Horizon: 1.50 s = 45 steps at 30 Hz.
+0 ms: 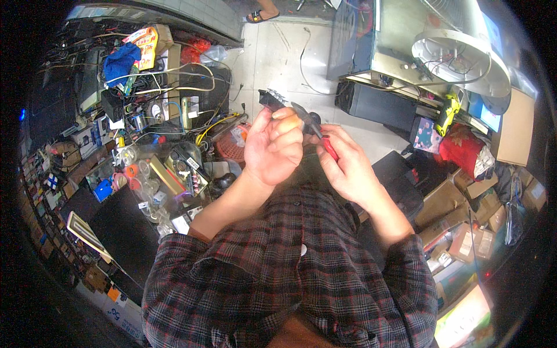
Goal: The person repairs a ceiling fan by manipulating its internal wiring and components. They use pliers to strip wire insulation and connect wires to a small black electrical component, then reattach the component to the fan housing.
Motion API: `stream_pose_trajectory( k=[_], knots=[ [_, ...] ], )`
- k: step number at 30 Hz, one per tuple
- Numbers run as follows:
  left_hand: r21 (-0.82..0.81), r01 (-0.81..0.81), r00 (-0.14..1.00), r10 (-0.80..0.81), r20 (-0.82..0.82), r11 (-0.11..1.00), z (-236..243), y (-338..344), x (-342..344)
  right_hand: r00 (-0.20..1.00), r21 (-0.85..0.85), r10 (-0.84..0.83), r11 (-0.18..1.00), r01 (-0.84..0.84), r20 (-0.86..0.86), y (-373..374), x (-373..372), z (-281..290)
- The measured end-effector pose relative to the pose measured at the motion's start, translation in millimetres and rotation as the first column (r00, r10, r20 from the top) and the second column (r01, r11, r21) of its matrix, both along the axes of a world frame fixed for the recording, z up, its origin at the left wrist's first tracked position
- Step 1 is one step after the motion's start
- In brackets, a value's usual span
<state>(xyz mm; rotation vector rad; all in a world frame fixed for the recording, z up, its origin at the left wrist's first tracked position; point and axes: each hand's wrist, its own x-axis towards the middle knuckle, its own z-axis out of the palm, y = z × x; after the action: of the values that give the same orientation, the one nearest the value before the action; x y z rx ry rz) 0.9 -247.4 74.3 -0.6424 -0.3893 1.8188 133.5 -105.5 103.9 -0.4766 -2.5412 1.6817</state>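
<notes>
My left hand (272, 142) is raised in front of my chest, palm toward me and fingers curled in. At its fingertips it grips a small black part (270, 100) with shiny metal bits on its far side. My right hand (348, 165) is closed round a pair of pliers (329, 148) with red handles. Their grey metal head points up and left, close by the left fingers. Whether the jaws touch the black part, I cannot tell. A round black thing (314, 119) shows just behind the pliers; what it belongs to is hidden.
On the left, a cluttered bench holds cables, a blue cloth (122, 64), tape rolls and small parts. A red basket (231, 148) stands beside it. To the right are a black case (371, 107), a large white fan-like housing (458, 58) and cardboard boxes (447, 206). Another person's sandalled foot (264, 13) is far off.
</notes>
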Motion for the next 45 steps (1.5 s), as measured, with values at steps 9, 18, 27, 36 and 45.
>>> stream_pose_trajectory(
  k=[9, 18, 27, 36, 45],
  knots=[
    [0.006, 0.004, 0.995, -0.003, -0.100, 1.000, -7.9, -5.5, 0.5, 0.996, -0.058, 0.071, 0.996, -0.068, 0.058, 6.0, -9.7, 21.4],
    [-0.010, 0.037, 0.986, -0.038, -0.162, 0.999, -19.8, -11.2, 2.2, 0.994, -0.137, 0.077, 0.988, -0.065, 0.083, 8.3, -14.1, 20.9],
    [0.011, 0.046, 0.973, -0.042, -0.227, 0.999, -30.5, -13.6, 0.6, 0.985, -0.235, 0.083, 0.971, -0.046, 0.150, 8.3, -18.2, 22.8],
    [-0.002, 0.040, 0.968, -0.039, -0.247, 0.999, -35.7, -14.7, 4.5, 0.988, -0.243, 0.096, 0.968, -0.064, 0.124, 9.0, -16.6, 19.1],
    [-0.017, 0.041, 0.967, -0.044, -0.249, 0.999, -32.8, -13.0, 2.1, 0.983, -0.252, 0.088, 0.967, -0.045, 0.160, 8.8, -17.8, 22.9]
  ],
)
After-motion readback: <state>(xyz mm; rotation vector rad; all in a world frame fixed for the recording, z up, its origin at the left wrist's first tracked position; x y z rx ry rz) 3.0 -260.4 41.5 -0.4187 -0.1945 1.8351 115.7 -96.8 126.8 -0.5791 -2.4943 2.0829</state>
